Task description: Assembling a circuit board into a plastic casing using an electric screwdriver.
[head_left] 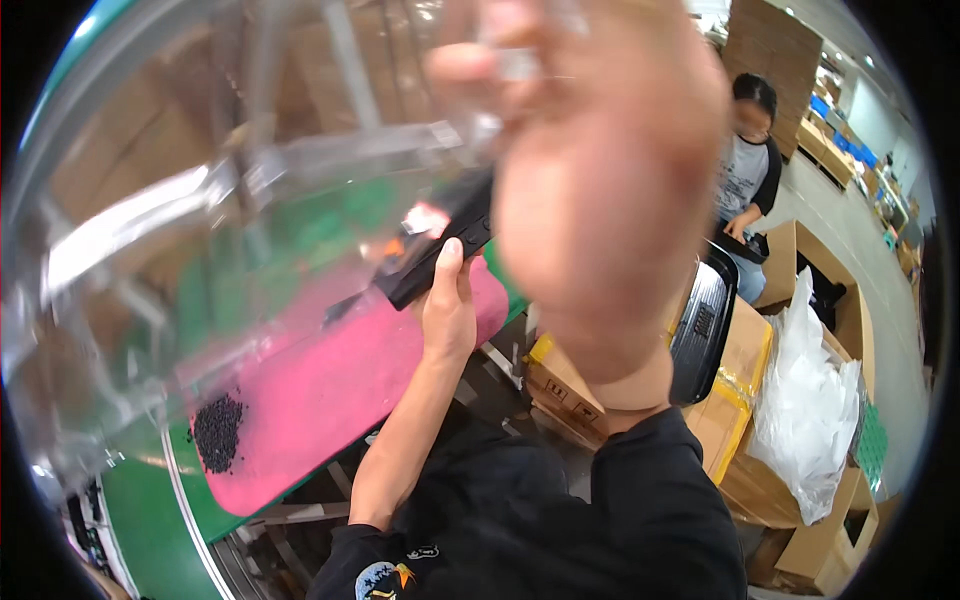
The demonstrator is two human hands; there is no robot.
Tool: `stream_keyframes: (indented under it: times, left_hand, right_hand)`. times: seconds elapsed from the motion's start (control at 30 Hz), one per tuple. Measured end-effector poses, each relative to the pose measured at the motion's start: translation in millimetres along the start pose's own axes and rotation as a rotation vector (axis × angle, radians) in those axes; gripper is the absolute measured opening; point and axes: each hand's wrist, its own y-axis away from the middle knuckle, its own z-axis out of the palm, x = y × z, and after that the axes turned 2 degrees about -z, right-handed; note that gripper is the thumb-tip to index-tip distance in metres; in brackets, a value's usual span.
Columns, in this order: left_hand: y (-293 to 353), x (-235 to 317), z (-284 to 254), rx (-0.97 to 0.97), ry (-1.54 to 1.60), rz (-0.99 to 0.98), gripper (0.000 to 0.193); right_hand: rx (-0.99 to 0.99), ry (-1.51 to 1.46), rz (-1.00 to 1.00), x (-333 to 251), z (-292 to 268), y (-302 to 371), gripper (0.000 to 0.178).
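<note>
My right hand (600, 190) is raised very close to the camera, blurred, its fingers closed on a clear plastic bag (200, 200) that spreads across the upper left of the view. Seen partly through that bag, my left hand (447, 305) grips a black flat device (440, 245) with a small red and white label, held above a pink mat (340, 385). The far end of the device is veiled by the plastic.
A heap of small black parts (217, 432) lies on the pink mat, which rests on a green surface (150, 520). Cardboard boxes (740, 370), a black tray (705, 325) and a white plastic bag (810, 400) stand at right. Another person (745, 170) works behind.
</note>
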Motion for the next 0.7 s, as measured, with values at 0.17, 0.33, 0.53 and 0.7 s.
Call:
stream_keyframes:
  times: [0.17,0.33,0.53,0.7]
  left_hand:
    - [19,90,44,0.174,0.21,0.15,0.027]
    - [21,128,20,0.265,0.18,0.351,0.029]
    - [46,187,-7,0.328,0.024,0.455,0.031]
    - [54,187,-1,0.319,-0.028,0.408,0.044]
  right_hand:
    - [-0.12,-0.116,-0.025,-30,-32,-6,0.011]
    - [0.098,-0.115,-0.078,-45,-77,-13,0.021]
    - [0.264,0.023,-0.153,-70,-101,-7,0.026]
    - [0.314,0.167,-0.221,-104,-162,11,0.028]
